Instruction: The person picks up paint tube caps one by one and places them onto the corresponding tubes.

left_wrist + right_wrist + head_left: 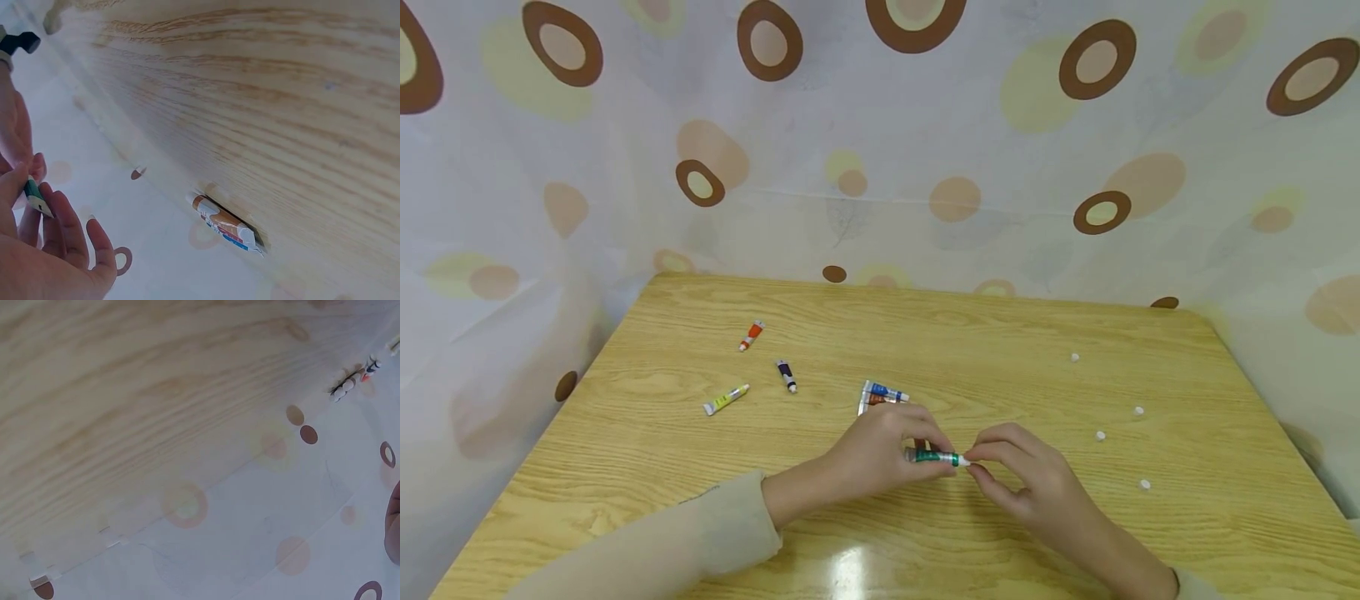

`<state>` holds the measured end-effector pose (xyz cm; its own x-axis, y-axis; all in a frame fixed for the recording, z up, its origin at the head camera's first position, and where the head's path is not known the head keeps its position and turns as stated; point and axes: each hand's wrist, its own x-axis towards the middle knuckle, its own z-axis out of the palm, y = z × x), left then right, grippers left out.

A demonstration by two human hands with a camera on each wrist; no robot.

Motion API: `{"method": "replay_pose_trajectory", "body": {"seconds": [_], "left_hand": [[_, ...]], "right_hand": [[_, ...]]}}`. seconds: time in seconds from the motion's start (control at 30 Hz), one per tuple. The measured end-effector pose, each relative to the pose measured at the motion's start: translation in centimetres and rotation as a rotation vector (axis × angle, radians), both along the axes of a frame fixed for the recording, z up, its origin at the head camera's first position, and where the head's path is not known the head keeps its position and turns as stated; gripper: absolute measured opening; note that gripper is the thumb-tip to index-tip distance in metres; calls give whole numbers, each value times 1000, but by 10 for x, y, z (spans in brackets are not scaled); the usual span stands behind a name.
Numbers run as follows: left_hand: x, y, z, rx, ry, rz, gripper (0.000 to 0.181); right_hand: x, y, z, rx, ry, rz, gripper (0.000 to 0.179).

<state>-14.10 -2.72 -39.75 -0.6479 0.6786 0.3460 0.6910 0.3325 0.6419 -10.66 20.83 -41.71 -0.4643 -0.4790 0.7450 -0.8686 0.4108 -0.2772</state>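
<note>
My left hand holds a small green paint tube between thumb and fingers, its white tip pointing right. Thumb and fingertips of my right hand pinch the white end of that tube; the cap itself is mostly hidden by them. In the left wrist view the green tube lies between the left fingers, the right hand meeting it from above. Just beyond the left hand lie a blue paint tube and a brown one, partly covered in the head view. Only an edge of a hand shows in the right wrist view.
Farther left on the wooden table lie a red tube, a dark tube and a yellow tube. Several small white caps, one nearest the front, are scattered at the right. A patterned curtain hangs behind the table.
</note>
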Motion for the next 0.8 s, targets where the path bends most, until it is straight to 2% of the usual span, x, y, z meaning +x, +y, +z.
{"method": "replay_pose_trajectory", "body": {"seconds": [0.17,0.3,0.43,0.5,0.57,0.6,0.73,0.8], "left_hand": [[-1,0,0,6,50,-16,13],[-1,1,0,14,142,-15,12],[-1,2,0,-1,260,11,13],[-1,3,0,-16,327,28,13],[-1,3,-1,-29,406,47,14],[-1,3,-2,-32,450,54,13],[-4,3,-6,-27,646,75,13],[-5,3,-6,-27,705,86,13]], "right_hand": [[-1,-2,-1,-7,6,-11,29],[0,-3,-2,-11,-25,-16,29],[2,-3,-4,-13,-107,-29,25],[3,-3,-4,-19,-164,-42,19],[4,-4,-4,-33,-227,-65,3],[5,-5,-3,-41,-263,-80,6],[10,-10,4,-63,-496,-183,17],[12,-11,6,-66,-550,-220,15]]}}
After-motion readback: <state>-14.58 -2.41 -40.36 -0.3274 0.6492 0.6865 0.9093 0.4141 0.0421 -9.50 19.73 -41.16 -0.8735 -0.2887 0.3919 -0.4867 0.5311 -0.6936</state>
